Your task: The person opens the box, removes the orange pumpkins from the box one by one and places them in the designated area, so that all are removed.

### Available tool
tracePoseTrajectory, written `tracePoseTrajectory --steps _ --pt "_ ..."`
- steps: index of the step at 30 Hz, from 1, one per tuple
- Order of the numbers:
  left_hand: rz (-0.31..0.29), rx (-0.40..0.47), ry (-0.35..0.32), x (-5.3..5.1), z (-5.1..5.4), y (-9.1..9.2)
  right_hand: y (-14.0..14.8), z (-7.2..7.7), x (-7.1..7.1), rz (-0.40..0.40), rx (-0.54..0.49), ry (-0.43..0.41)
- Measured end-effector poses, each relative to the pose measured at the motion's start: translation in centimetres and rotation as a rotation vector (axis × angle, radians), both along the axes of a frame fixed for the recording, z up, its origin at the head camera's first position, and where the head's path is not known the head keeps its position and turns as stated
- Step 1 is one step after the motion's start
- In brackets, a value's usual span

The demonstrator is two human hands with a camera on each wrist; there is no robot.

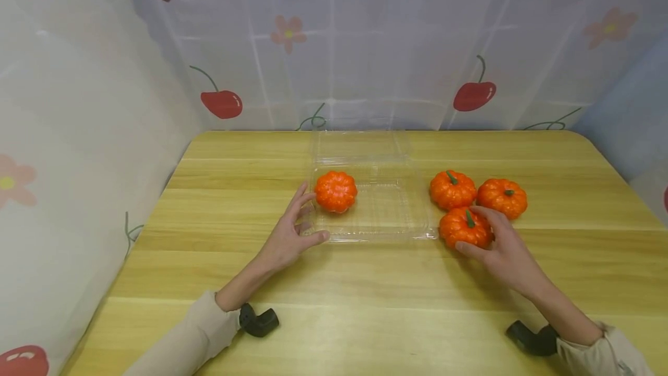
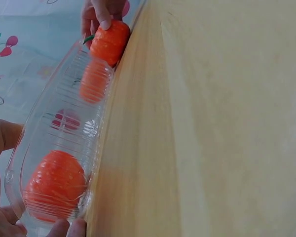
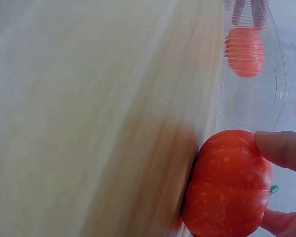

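Note:
A clear plastic clamshell container [image 1: 376,235] lies with its lid folded back. Inside its left end sits a small orange pumpkin [image 1: 336,192], no stem showing from above. My left hand [image 1: 287,239] holds the container's front left corner, thumb along the front and fingers at the left side. To the container's right, my right hand [image 1: 503,251] grips another small pumpkin [image 1: 461,230] with a green stem, thumb in front and fingers behind; the right wrist view shows this pumpkin [image 3: 229,185] close up, low at the table surface.
Two more orange pumpkins with green stems, one on the left [image 1: 452,189] and one on the right [image 1: 503,198], stand behind the gripped one. The wooden table [image 1: 365,312] ends at a patterned curtain [image 1: 376,45] at the back.

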State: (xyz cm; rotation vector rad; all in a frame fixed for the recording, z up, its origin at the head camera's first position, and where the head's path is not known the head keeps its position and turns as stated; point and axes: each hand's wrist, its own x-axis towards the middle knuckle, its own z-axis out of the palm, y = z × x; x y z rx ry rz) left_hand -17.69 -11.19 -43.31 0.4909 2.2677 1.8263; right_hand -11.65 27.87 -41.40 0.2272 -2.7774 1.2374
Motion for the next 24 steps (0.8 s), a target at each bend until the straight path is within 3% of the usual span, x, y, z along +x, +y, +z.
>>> tracePoseTrajectory --steps 15,24 --pt "0.000 -0.006 -0.007 0.02 -0.11 -0.03 -0.14 0.24 0.17 -0.012 0.005 -0.005" --pt "0.005 -0.010 -0.016 -0.03 -0.06 -0.04 -0.88 0.88 0.64 -0.041 -0.030 0.097"
